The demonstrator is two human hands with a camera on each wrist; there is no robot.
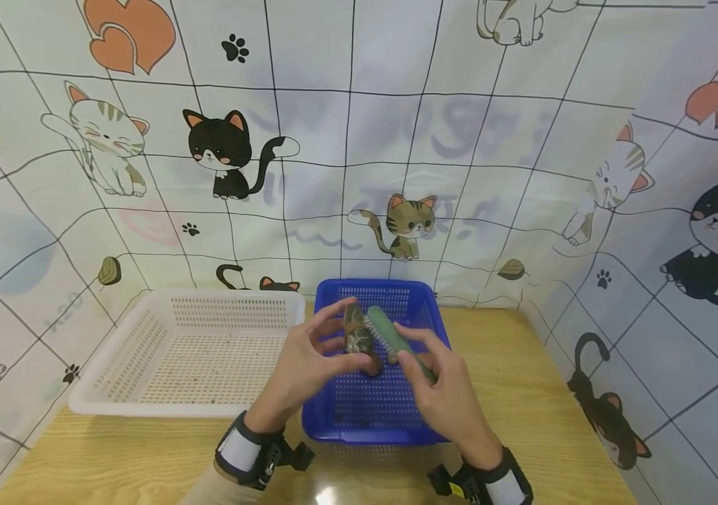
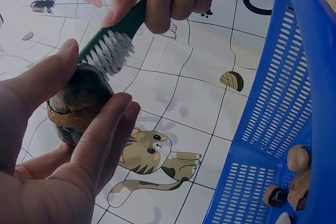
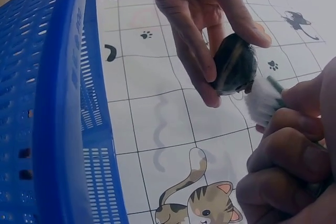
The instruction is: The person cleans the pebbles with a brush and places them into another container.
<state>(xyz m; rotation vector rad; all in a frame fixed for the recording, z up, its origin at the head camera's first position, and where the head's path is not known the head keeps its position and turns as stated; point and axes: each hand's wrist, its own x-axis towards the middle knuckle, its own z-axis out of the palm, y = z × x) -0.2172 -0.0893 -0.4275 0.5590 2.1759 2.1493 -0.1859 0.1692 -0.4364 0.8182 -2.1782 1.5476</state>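
Note:
A dark, rounded stone [image 1: 356, 328] with a brown band is held between the thumb and fingers of my left hand [image 1: 304, 365], above the blue basket [image 1: 374, 438]. My right hand [image 1: 447, 389] grips a green scrubbing brush [image 1: 385, 328] by its handle. In the left wrist view the brush's white bristles [image 2: 113, 52] meet the upper end of the stone [image 2: 79, 103]. The right wrist view has the bristles [image 3: 261, 100] close against the stone [image 3: 234, 65]. Several brown stones [image 2: 298, 158] lie in the basket, partly hidden by its wall.
To the left of the blue basket stands a white perforated basket [image 1: 188, 409]. Both rest on a wooden table [image 1: 491, 358]. A cat-patterned, grid-lined sheet [image 1: 308, 140] rises behind and at the sides.

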